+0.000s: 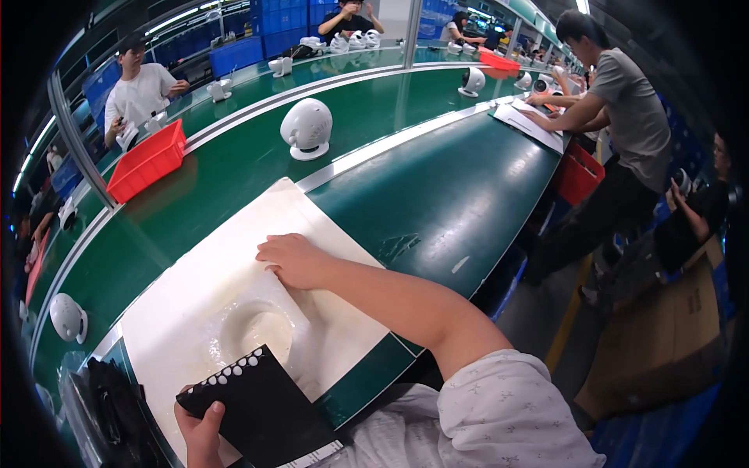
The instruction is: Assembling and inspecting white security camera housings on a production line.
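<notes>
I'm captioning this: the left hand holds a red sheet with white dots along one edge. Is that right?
No: the head view shows the left hand holding a black sheet, not red, with white dots along one edge.

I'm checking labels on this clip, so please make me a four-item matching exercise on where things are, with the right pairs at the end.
Things
1. Black sheet
2. White block
3. Large red tray
4. Right hand

Places
A. Beside a metal post
B. At the far edge of the piece with a round hollow
C. In the left hand
D. On the pale board

Pairs: 1-C, 2-D, 3-A, 4-B
</notes>
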`<move>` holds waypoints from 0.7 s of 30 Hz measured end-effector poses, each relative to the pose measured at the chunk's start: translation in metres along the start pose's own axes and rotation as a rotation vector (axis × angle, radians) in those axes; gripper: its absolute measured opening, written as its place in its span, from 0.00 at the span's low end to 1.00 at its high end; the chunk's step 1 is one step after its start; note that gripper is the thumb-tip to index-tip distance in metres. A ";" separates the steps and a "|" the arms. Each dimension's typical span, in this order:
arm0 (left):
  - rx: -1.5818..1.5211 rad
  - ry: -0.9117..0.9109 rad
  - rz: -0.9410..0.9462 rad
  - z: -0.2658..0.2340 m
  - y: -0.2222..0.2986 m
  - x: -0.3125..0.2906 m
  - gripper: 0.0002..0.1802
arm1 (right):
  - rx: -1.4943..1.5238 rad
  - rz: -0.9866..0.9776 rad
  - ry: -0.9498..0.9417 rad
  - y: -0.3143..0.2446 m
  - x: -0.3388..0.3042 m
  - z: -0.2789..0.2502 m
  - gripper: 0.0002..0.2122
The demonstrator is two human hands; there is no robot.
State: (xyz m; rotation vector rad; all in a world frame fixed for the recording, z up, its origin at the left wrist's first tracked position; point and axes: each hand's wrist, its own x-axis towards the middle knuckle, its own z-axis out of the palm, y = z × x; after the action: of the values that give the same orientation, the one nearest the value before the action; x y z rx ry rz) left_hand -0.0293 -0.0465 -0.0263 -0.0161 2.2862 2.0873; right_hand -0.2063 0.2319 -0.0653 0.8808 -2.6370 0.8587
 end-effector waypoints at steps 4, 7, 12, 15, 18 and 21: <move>-0.060 0.048 0.036 0.003 0.003 0.002 0.27 | -0.014 -0.022 0.016 -0.001 0.004 0.005 0.11; -0.099 0.079 0.066 0.003 0.002 0.003 0.24 | -0.017 -0.023 0.013 0.000 0.005 0.009 0.11; -0.102 0.050 0.059 -0.009 -0.005 0.012 0.24 | -0.030 -0.015 0.013 -0.003 0.013 0.019 0.11; -0.105 0.075 0.074 -0.018 -0.011 0.015 0.23 | -0.034 -0.005 -0.003 -0.005 0.018 0.023 0.11; -0.024 -0.010 -0.022 -0.032 -0.019 0.019 0.33 | -0.037 0.002 -0.018 -0.006 0.020 0.027 0.11; -0.034 0.003 -0.028 -0.034 -0.021 0.021 0.34 | -0.035 0.004 -0.015 -0.003 0.022 0.032 0.11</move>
State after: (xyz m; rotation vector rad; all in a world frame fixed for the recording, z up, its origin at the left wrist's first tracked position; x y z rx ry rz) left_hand -0.0498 -0.0814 -0.0449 -0.0523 2.2382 2.1140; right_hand -0.2232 0.2002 -0.0813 0.8770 -2.6592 0.8069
